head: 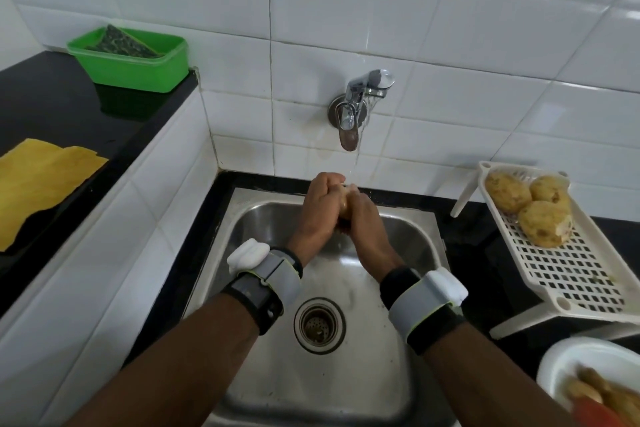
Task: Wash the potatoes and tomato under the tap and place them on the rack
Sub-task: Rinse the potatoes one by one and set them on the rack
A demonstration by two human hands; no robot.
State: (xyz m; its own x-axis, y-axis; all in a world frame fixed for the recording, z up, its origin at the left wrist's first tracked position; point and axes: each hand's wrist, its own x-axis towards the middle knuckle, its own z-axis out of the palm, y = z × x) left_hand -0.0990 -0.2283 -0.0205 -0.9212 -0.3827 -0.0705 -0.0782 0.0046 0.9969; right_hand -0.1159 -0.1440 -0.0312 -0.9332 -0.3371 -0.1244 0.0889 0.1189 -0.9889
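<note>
Over the steel sink (263, 374), a potato (345, 207) is almost hidden between my two hands, under the water running from the wall tap (349, 130). My left hand (317, 211) wraps it from the left, my right hand (367, 218) from the right, fingers curled round it. Three potatoes (540, 210) lie at the far end of the white slotted rack (571, 274) on the right. In the white bowl (568, 357) at the bottom right, more potatoes (588, 388) and a red tomato (599, 414) show, blurred.
A green plastic box (138, 69) with a scrub pad sits on the black counter (52, 107) at the left. A yellow cloth (38, 180) lies nearer on it. The drain (319, 324) is in the middle of the sink. White tiles cover the wall behind.
</note>
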